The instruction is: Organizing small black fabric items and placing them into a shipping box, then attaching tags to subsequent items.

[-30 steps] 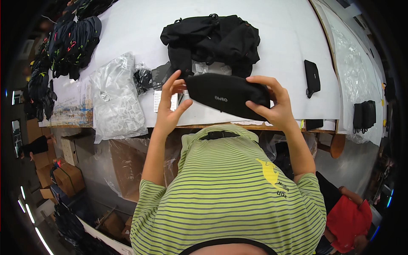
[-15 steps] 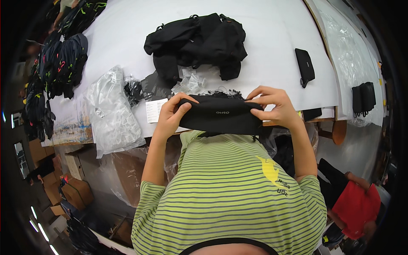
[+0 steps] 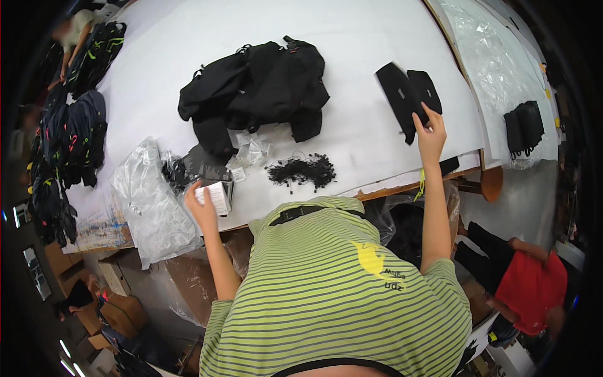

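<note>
My right hand (image 3: 431,135) is over the right part of the table, thumb and forefinger apart. Its fingertips are at the edge of a slim black pouch (image 3: 397,94) that lies slanted, its lettering blurred. A second black pouch (image 3: 426,90) is right beside it. My left hand (image 3: 202,206) is at the front edge of the table, thumb and fingers spread over the left edge of a stack of white printed cards (image 3: 218,198); I see nothing lifted in it. Behind the cards lie small clear packets (image 3: 252,151) and a heap of black cord pieces (image 3: 303,171).
A pile of black bags (image 3: 254,91) fills the table's middle. Clear plastic bags (image 3: 151,207) lie at the left front, dark backpacks (image 3: 75,132) along the left edge. More black pouches (image 3: 523,129) rest on another table. A person in red (image 3: 531,292) is at lower right.
My hands have come apart. The black pouch I held between them is now on the right beside the other one. My left hand has moved to the cards. The whole view has shifted.
</note>
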A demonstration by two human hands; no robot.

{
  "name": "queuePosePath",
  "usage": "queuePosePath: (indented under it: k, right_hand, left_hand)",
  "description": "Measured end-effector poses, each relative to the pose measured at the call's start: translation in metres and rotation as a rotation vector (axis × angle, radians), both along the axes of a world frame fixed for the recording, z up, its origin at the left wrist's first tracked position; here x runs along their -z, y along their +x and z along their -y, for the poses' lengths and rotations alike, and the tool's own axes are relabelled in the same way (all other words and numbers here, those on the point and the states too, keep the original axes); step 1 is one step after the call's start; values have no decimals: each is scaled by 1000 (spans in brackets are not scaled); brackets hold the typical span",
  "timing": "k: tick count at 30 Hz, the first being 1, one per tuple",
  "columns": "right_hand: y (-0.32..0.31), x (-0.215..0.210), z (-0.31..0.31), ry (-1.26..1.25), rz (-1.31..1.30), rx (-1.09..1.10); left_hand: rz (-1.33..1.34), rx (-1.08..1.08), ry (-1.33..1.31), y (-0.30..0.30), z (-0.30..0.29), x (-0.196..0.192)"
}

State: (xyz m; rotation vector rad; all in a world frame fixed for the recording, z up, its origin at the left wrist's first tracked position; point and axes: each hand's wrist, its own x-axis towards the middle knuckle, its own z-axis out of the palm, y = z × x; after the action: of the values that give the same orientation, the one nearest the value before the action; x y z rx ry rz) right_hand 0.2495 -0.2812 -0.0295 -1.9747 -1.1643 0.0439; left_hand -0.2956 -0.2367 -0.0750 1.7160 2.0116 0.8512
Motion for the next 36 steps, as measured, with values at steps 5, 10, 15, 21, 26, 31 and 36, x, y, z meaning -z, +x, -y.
queuePosePath:
  k: [5, 10, 15, 21, 26, 31, 36]
  right_hand:
    - [58, 63, -26, 158, -176, 136]
    - [135, 133, -12, -55, -173, 369]
    - [91, 114, -21, -300, 438, 621]
    - [-70, 108, -1, -361, -310, -302]
    - [-166, 120, -7, -446, -215, -511]
    - [-211, 116, -33, -352, -101, -604]
    - [-225, 128, -49, -355, 44, -576]
  left_hand:
    - [-287, -104, 20, -42, 7, 35]
    - [-383, -175, -67, -47, -2, 53]
    - [-187, -114, -151, -62, 2, 67]
    - [-581, -194, -72, -19, 0, 37]
    - [-670, -182, -20, -14, -6, 21]
    - [-87, -92, -69, -35, -7, 16]
    - [169, -125, -163, -30, 10, -8]
